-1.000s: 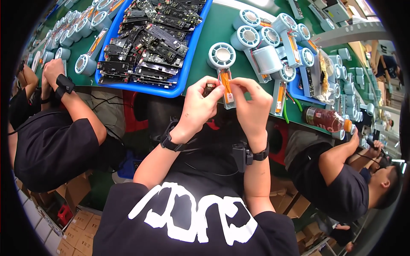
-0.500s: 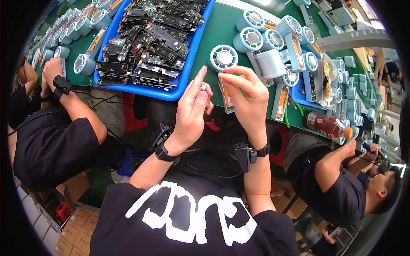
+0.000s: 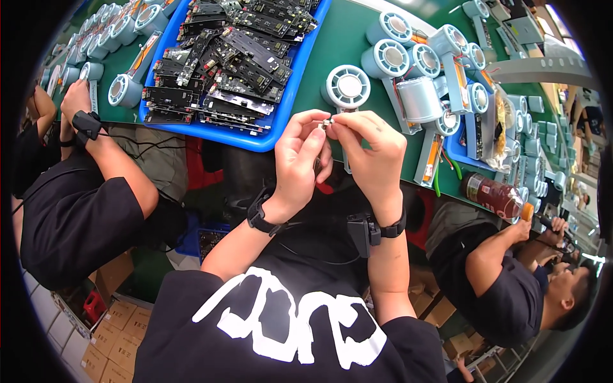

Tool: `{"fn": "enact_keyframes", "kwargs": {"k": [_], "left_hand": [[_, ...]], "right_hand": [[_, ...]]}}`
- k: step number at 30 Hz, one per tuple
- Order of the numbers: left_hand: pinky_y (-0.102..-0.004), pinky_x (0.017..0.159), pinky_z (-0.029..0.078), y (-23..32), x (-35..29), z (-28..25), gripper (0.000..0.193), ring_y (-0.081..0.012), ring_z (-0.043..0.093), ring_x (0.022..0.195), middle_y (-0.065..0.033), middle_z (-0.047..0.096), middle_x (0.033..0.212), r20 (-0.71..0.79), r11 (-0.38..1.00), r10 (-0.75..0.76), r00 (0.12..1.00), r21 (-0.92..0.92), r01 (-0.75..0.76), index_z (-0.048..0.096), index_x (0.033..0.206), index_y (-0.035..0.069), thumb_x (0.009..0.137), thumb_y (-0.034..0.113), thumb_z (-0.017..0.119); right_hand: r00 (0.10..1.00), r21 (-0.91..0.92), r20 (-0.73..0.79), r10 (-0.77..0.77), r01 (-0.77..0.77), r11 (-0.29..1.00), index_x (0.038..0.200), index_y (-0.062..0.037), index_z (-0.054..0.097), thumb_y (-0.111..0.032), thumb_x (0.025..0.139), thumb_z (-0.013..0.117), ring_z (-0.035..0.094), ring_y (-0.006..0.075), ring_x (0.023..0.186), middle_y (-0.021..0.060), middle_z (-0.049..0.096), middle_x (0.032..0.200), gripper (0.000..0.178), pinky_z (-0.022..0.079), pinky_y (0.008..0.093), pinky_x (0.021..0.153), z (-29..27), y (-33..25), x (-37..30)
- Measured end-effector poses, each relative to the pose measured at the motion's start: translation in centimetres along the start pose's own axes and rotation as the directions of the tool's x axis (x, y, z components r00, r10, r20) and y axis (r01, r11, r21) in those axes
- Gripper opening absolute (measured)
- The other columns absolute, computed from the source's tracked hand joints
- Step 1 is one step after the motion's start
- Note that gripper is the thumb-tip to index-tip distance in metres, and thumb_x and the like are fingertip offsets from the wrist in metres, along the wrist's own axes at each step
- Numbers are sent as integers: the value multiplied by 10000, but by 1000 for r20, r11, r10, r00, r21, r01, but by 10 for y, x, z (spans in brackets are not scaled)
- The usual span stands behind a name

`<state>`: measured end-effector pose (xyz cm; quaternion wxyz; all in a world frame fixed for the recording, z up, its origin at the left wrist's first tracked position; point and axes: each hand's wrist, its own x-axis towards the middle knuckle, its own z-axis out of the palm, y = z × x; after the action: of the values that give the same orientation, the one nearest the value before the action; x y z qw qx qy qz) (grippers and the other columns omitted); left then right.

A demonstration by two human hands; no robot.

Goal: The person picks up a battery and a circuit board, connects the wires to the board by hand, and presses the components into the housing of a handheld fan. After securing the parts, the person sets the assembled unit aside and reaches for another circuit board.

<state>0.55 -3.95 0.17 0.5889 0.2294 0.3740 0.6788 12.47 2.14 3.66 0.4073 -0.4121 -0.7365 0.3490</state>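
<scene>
My left hand (image 3: 300, 156) is closed, its thumb and forefinger pinching a small part with a white and metallic end (image 3: 327, 123). Something dark shows lower between the fingers, but most of what lies in the palm is hidden. My right hand (image 3: 373, 150) meets it from the right, thumb and forefinger pinched together at the same small part. Just beyond the fingertips stands a light-blue round housing (image 3: 348, 86) with a spoked face, its handle partly behind my right hand. To the left, a blue tray (image 3: 274, 137) holds a heap of black circuit boards (image 3: 249, 67).
Several light-blue housings with handles (image 3: 418, 99) crowd the green table (image 3: 313, 83) on the right. A bottle of dark drink with an orange cap (image 3: 495, 193) is near the edge. Co-workers sit on both sides, one arm (image 3: 121, 156) reaching to the table at left.
My right hand has come down and left, its fingertips now meeting the small part in my left hand. The left hand has turned, its forefinger now bent. The view has shifted slightly.
</scene>
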Motion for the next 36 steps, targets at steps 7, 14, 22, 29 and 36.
{"fn": "enact_keyframes", "kwargs": {"k": [7, 14, 22, 29, 36], "left_hand": [[-206, 374, 341, -7, -1, 1, 239, -63, 460, 569, -49, 559, 860, -19, 998, 56, 998, 9, -56, 530, 1254, 38, 1060, 173, 499], [-208, 362, 347, -6, -2, 1, 230, -60, 453, 556, -59, 566, 832, -7, 997, 66, 998, 40, -66, 542, 1257, 49, 1061, 160, 497], [-218, 362, 367, -1, -3, -1, 200, -69, 473, 561, -77, 588, 835, 12, 987, 83, 996, 140, -84, 582, 1212, 41, 1061, 137, 493], [-221, 366, 375, 0, -1, 1, 194, -78, 483, 555, -104, 627, 896, -41, 998, 39, 998, 48, -37, 593, 1199, 33, 1057, 129, 501], [-223, 371, 386, 1, 0, 3, 195, -78, 502, 574, -105, 626, 906, -54, 988, 32, 998, 150, -23, 595, 1199, 29, 1054, 126, 507]], "right_hand": [[966, -272, 32, -257, 255, 928, 947, -7, 687, 42, 815, 717, 671, 267, 732, 109, 662, 842, 144, 530, 337, 618, 1, 1, 0], [961, -273, 54, -271, 275, 922, 945, -14, 677, 51, 806, 718, 662, 257, 726, 91, 655, 828, 159, 526, 340, 616, 1, 3, 0], [944, -295, 161, -286, 323, 899, 954, -21, 668, 64, 782, 719, 645, 254, 724, 87, 650, 820, 199, 520, 341, 612, -8, 4, 6], [915, -328, 236, -328, 393, 859, 924, -40, 618, 0, 756, 686, 608, 236, 747, 63, 566, 807, 186, 527, 348, 637, -10, 5, 10], [917, -316, 242, -317, 384, 868, 900, -42, 604, -3, 760, 675, 600, 233, 742, 62, 556, 804, 162, 524, 342, 641, -12, 6, 10]]}}
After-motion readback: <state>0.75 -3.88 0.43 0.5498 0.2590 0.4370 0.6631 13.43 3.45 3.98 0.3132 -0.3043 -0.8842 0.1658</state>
